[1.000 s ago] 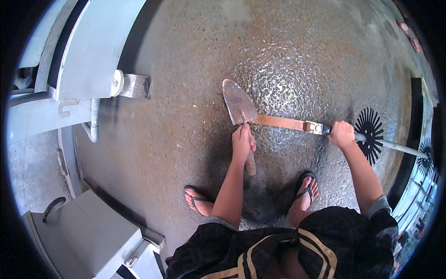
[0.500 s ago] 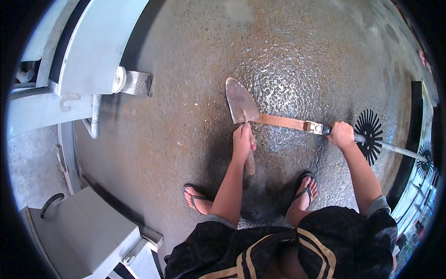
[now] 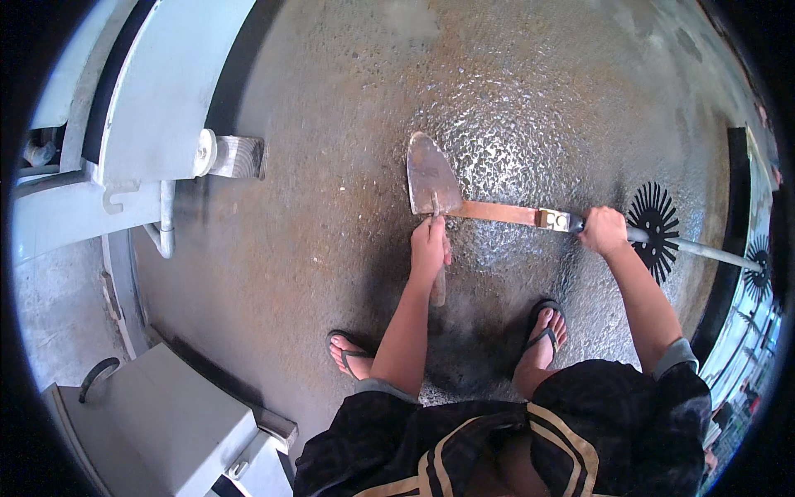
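My left hand (image 3: 429,244) is closed round the handle of a pointed masonry trowel (image 3: 431,176). The trowel's rusty metal blade points away from me, and its worn handle (image 3: 439,286) sticks out below my fist. In my right hand (image 3: 604,230) is the dark handle of a long, flat, copper-brown blade tool (image 3: 498,213) with a shiny metal collar (image 3: 553,219). That strip reaches left to the lower right edge of the trowel blade. Whether it lies over or under the trowel there, I cannot tell.
Below is a wet, rough concrete floor (image 3: 331,224). Pale machine frames (image 3: 166,91) with a wooden block (image 3: 238,157) stand at left, a grey metal housing (image 3: 157,414) at lower left. A grey shaft (image 3: 712,253) with black spiked discs (image 3: 654,232) runs at right.
The view has shifted slightly. The trowel blade looks turned a little clockwise against the copper-brown strip. Both hands keep their grips.
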Demonstrator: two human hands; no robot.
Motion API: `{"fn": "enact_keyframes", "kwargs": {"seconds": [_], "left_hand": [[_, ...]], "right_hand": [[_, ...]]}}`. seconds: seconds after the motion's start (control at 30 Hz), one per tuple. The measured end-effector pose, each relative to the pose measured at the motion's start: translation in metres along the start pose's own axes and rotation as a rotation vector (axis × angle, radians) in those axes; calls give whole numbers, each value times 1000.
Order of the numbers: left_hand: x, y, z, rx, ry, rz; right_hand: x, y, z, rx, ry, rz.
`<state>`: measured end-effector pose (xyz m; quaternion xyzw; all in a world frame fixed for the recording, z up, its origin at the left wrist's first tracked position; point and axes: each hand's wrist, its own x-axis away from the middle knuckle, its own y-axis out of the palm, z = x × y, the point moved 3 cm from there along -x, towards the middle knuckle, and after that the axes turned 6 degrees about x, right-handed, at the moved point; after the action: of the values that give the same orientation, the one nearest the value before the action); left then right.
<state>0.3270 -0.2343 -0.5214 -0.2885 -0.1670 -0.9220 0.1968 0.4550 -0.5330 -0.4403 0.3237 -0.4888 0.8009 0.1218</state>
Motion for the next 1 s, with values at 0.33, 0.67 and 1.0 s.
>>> {"fn": "enact_keyframes", "kwargs": {"seconds": [0.33, 0.67, 1.0], "left_hand": [[-8, -2, -2, 6, 4, -4], [-14, -2, 6, -8, 33, 5], [3, 1, 1, -91, -5, -33]], "right_hand": [[3, -7, -2, 21, 0, -6], [2, -5, -3, 26, -10, 23], [2, -4, 0, 7, 9, -3]]}}
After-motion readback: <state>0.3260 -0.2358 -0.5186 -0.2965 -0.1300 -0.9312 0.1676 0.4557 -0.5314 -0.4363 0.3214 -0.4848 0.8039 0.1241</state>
